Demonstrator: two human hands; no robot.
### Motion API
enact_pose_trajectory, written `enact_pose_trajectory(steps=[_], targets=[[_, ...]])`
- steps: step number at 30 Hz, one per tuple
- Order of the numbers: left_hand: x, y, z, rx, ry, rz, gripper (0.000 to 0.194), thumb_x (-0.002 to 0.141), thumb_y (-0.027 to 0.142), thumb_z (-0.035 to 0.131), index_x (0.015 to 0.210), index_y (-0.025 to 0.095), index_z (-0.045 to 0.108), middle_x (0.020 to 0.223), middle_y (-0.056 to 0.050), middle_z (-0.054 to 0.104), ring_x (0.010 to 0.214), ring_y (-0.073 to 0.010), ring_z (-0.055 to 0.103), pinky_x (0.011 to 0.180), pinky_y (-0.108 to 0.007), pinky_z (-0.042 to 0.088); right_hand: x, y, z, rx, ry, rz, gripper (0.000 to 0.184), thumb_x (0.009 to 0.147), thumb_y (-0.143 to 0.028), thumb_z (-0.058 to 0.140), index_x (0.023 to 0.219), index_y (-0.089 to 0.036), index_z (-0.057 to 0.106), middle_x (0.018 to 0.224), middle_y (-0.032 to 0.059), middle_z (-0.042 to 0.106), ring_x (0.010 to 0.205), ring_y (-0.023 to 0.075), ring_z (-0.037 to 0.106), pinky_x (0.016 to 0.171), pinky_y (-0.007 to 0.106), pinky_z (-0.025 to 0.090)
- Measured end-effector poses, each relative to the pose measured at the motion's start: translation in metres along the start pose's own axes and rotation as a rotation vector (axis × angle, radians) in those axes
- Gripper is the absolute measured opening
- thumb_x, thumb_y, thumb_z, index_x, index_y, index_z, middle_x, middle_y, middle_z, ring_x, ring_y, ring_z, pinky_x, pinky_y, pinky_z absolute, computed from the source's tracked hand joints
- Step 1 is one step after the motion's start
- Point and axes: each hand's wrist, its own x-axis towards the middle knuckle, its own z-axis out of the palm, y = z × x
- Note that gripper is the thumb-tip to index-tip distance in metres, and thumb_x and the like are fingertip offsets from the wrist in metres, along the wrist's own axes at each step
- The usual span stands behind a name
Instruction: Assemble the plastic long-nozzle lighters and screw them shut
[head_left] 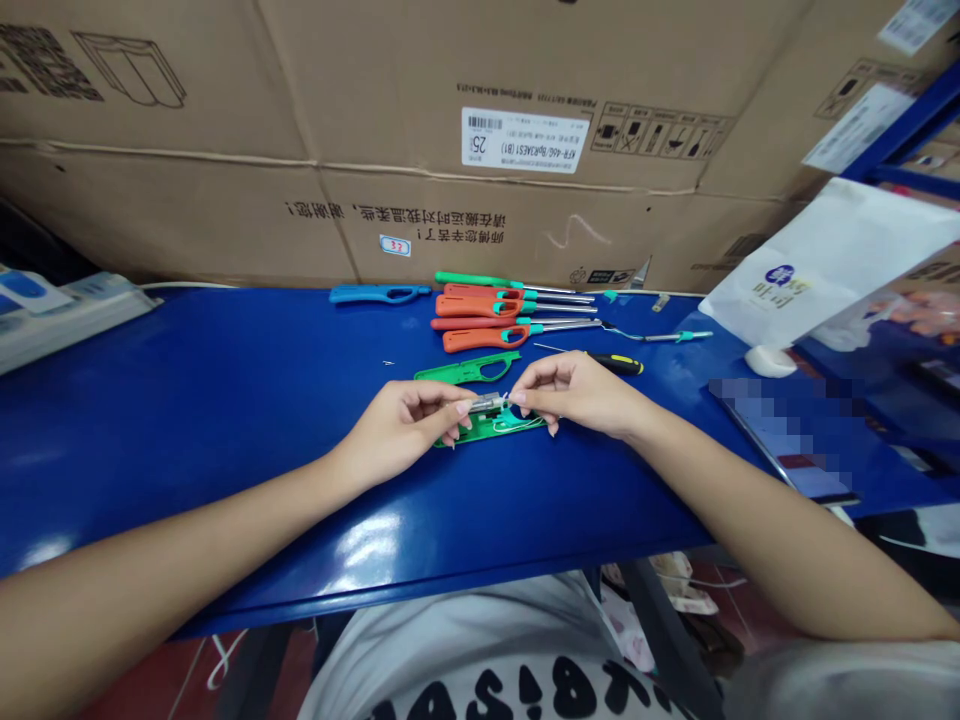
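Observation:
My left hand (401,425) is closed around a small silver cylindrical part (486,402), whose right end sticks out past the fingertips. At that end, my right hand (574,395) pinches what looks like a thin white wire; the fingertips hide its exact grip. Beneath both hands lies one green half-shell (491,430) of a gas lighter, with a teal piece and loose white wires (521,427) in it. Just behind it rests the other green half-shell (454,371), inner side up. A yellow-and-black screwdriver (619,363) lies beyond my right hand.
Several orange lighters (487,340) and a green lighter (472,280) lie at the back, near a blue lighter half (379,294). A metal tube with a wire (667,338) is right of them. Cardboard (375,120) walls the back; a phone (780,440) lies right.

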Motion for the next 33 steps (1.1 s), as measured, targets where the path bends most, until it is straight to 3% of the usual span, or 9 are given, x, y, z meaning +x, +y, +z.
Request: enact_pose_trajectory(steps=[4,10,18,24,29,33], targets=[[0.000,-0.001,0.001,-0.017,0.021,0.001,0.030,0.078,0.036,0.081,0.097,0.013,0.079,0.072,-0.002,0.074,0.058,-0.0091,0.063,0.058,-0.020,0.054,0.002,0.004,0.005,0.027,0.027,-0.014,0.040,0.069,-0.049,0.086,0.079,-0.013,0.072,0.062,-0.0016,0.065,0.047,0.0059,0.052,0.041,0.019,0.047],[-0.001,0.000,0.002,-0.001,0.061,0.022,0.023,0.077,0.036,0.080,0.084,0.014,0.079,0.068,-0.001,0.072,0.054,-0.0081,0.058,0.054,-0.019,0.050,0.005,0.009,0.010,0.067,0.079,-0.074,0.038,0.071,-0.048,0.084,0.079,-0.014,0.070,0.065,0.0005,0.069,0.052,0.0080,0.060,0.052,0.021,0.053],[-0.001,-0.004,0.004,-0.006,0.093,0.037,0.027,0.079,0.040,0.078,0.087,0.014,0.080,0.070,-0.002,0.071,0.058,-0.0093,0.059,0.057,-0.020,0.051,0.005,0.011,0.012,0.071,0.093,-0.074,0.040,0.070,-0.050,0.085,0.075,-0.014,0.067,0.062,-0.0001,0.068,0.050,0.0077,0.059,0.051,0.021,0.052],[-0.003,0.005,0.004,-0.002,0.125,0.033,0.031,0.078,0.043,0.078,0.089,0.014,0.080,0.072,-0.003,0.072,0.060,-0.0117,0.060,0.058,-0.024,0.053,0.002,0.005,0.015,0.021,0.092,-0.072,0.040,0.072,-0.051,0.082,0.078,-0.015,0.068,0.065,0.0008,0.068,0.047,0.0075,0.054,0.044,0.021,0.047],[-0.003,0.014,-0.003,0.111,0.105,0.038,0.034,0.077,0.044,0.078,0.091,0.013,0.080,0.073,-0.005,0.074,0.057,-0.0125,0.061,0.057,-0.025,0.054,-0.001,-0.003,0.005,-0.147,0.146,-0.115,0.036,0.085,-0.049,0.070,0.094,-0.014,0.073,0.082,0.0057,0.074,0.045,0.0065,0.047,0.041,0.022,0.039],[-0.001,0.017,-0.010,0.189,0.046,0.007,0.035,0.078,0.041,0.077,0.096,0.011,0.078,0.075,-0.007,0.076,0.059,-0.0143,0.064,0.057,-0.025,0.055,-0.003,-0.002,-0.011,-0.523,0.242,-0.342,0.020,0.090,-0.032,0.063,0.093,-0.015,0.073,0.082,0.0049,0.071,0.059,0.0102,0.051,0.057,0.025,0.042]])
